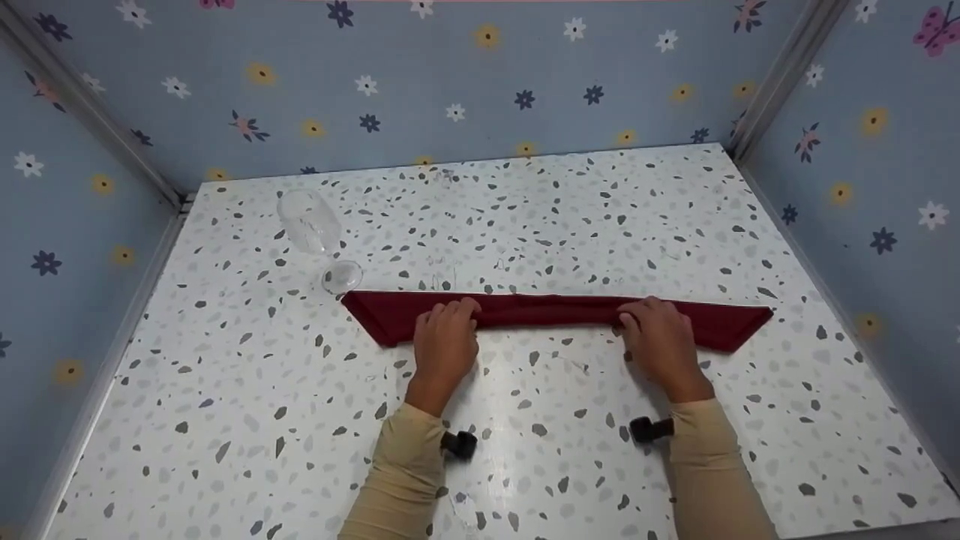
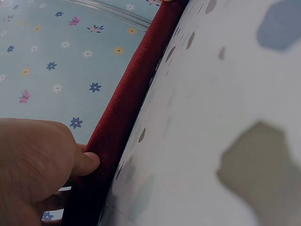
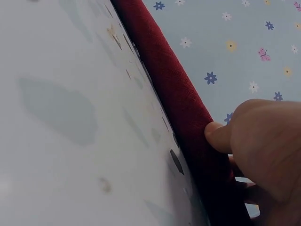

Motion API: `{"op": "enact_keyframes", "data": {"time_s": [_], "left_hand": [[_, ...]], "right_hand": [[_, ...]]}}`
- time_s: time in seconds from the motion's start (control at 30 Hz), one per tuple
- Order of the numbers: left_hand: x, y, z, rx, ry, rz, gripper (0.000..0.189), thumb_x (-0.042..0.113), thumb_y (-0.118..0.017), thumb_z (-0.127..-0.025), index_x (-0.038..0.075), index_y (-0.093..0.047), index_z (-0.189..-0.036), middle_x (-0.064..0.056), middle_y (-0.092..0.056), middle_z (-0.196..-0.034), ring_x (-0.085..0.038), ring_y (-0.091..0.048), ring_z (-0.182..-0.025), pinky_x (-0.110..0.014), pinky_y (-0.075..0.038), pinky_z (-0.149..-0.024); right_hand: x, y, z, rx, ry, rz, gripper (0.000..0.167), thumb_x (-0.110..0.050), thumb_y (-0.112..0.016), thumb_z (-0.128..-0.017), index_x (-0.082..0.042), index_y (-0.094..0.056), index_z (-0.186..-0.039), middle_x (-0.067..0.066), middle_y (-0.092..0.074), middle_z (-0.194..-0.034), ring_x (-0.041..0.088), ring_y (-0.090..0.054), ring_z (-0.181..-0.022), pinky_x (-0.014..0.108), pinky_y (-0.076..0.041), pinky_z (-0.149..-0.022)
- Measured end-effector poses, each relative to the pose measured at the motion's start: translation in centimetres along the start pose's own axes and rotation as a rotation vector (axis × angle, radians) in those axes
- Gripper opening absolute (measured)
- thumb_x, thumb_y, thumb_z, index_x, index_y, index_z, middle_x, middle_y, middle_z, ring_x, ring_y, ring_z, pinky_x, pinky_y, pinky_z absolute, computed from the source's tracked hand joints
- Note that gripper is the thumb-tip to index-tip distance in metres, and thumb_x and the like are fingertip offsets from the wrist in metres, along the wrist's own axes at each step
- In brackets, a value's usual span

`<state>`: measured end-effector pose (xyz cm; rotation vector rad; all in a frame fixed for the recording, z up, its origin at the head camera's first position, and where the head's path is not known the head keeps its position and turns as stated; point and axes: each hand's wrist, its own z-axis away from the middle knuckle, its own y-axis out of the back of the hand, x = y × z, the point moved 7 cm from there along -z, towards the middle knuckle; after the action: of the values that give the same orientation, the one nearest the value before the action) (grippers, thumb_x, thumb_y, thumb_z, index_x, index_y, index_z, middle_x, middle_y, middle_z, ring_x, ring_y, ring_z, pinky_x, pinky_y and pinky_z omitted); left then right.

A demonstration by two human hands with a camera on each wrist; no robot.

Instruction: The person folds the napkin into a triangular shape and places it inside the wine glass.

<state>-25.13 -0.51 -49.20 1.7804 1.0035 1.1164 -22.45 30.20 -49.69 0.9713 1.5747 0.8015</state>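
Between the surface's side edges, the left hand and right hand pinch red cloth; tugging it leftward could knock the glass.

From my remote seat, I see the left grip and right grip hold a folded dark-red cloth sideways over the speckled worktop; a clear stemmed glass stands just beyond its left end.
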Motion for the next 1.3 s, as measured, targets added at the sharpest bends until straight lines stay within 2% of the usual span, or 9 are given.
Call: {"op": "enact_keyframes", "data": {"time_s": [0.3, 0.5, 0.6, 0.7, 0.8, 0.93, 1.07, 1.17, 1.3], "left_hand": [[-0.1, 0.0, -0.2, -0.065, 0.006, -0.009, 0.023, 0.012, -0.063, -0.096, 0.02, -0.071, -0.115, -0.006, -0.068, -0.101, -0.029, -0.061, -0.099, -0.048, -0.044, -0.095], [-0.8, 0.5, 0.0, -0.008, 0.025, 0.044, 0.03, 0.005, -0.064, -0.092, 0.023, -0.077, -0.113, -0.005, -0.065, -0.099, -0.026, -0.058, -0.095, -0.045, -0.046, -0.087], [-1.1, 0.8, 0.1, 0.034, 0.025, 0.072, 0.034, 0.002, -0.063, -0.09, 0.024, -0.079, -0.111, -0.005, -0.063, -0.097, -0.025, -0.056, -0.093, -0.044, -0.046, -0.079], [-1.4, 0.9, 0.1, 0.049, 0.023, 0.081, 0.031, 0.002, -0.063, -0.09, 0.02, -0.078, -0.11, -0.006, -0.063, -0.096, -0.027, -0.057, -0.092, -0.045, -0.046, -0.079], [-1.8, 0.8, 0.0, 0.03, 0.047, 0.072, 0.022, 0.005, -0.064, -0.089, 0.015, -0.074, -0.106, -0.005, -0.066, -0.096, -0.028, -0.06, -0.094, -0.047, -0.046, -0.086], [-2.3, 0.8, -0.1, -0.008, 0.078, 0.051, 0.012, 0.011, -0.067, -0.088, 0.014, -0.07, -0.1, -0.004, -0.07, -0.096, -0.028, -0.062, -0.094, -0.047, -0.044, -0.093], [-2.6, 1.2, 0.1, -0.029, 0.057, 0.031, 0.012, 0.017, -0.069, -0.09, 0.016, -0.076, -0.1, -0.004, -0.069, -0.098, -0.028, -0.062, -0.096, -0.048, -0.043, -0.094], [-3.0, 1.3, 0.3, -0.06, 0.037, 0.058, 0.016, 0.021, -0.072, -0.089, 0.019, -0.078, -0.104, -0.004, -0.066, -0.1, -0.026, -0.058, -0.098, -0.049, -0.042, -0.094], [-3.4, 1.1, 0.5, -0.092, 0.006, 0.115, 0.025, 0.015, -0.071, -0.085, 0.02, -0.078, -0.109, -0.001, -0.062, -0.102, -0.023, -0.054, -0.097, -0.046, -0.042, -0.09]], "right_hand": [[0.0, 0.0, -0.2, -0.018, -0.023, 0.004, 0.024, -0.016, -0.053, -0.104, -0.007, -0.07, -0.118, 0.014, -0.068, -0.109, 0.037, -0.058, -0.105, 0.06, -0.04, -0.093], [0.2, 0.3, -0.3, 0.002, -0.044, -0.035, 0.022, -0.014, -0.053, -0.103, -0.003, -0.063, -0.119, 0.017, -0.068, -0.113, 0.04, -0.058, -0.105, 0.06, -0.039, -0.094], [0.2, 0.4, -0.2, 0.016, -0.044, -0.049, 0.02, -0.014, -0.054, -0.102, -0.001, -0.061, -0.115, 0.019, -0.069, -0.106, 0.042, -0.059, -0.102, 0.061, -0.04, -0.093], [0.1, 0.5, -0.2, 0.028, -0.041, -0.059, 0.016, -0.014, -0.055, -0.102, -0.002, -0.061, -0.11, 0.018, -0.069, -0.1, 0.042, -0.06, -0.099, 0.061, -0.04, -0.091], [0.2, 0.4, -0.3, 0.018, -0.056, -0.066, 0.014, -0.014, -0.056, -0.101, -0.003, -0.062, -0.108, 0.016, -0.067, -0.102, 0.04, -0.059, -0.101, 0.061, -0.04, -0.092], [0.3, 0.3, -0.2, -0.005, -0.093, -0.058, 0.016, -0.015, -0.055, -0.101, -0.004, -0.065, -0.109, 0.017, -0.062, -0.11, 0.038, -0.057, -0.107, 0.061, -0.038, -0.094], [0.5, 0.3, -0.2, -0.002, -0.108, -0.034, 0.02, -0.017, -0.055, -0.102, -0.006, -0.068, -0.112, 0.019, -0.058, -0.114, 0.039, -0.055, -0.111, 0.06, -0.038, -0.094], [0.8, 0.2, -0.2, -0.005, -0.114, -0.017, 0.023, -0.019, -0.055, -0.101, -0.007, -0.07, -0.114, 0.019, -0.058, -0.115, 0.039, -0.055, -0.111, 0.06, -0.038, -0.094], [1.2, 0.2, -0.1, -0.025, -0.12, -0.021, 0.027, -0.02, -0.057, -0.099, -0.007, -0.071, -0.117, 0.018, -0.058, -0.118, 0.039, -0.054, -0.113, 0.06, -0.037, -0.097]]}}
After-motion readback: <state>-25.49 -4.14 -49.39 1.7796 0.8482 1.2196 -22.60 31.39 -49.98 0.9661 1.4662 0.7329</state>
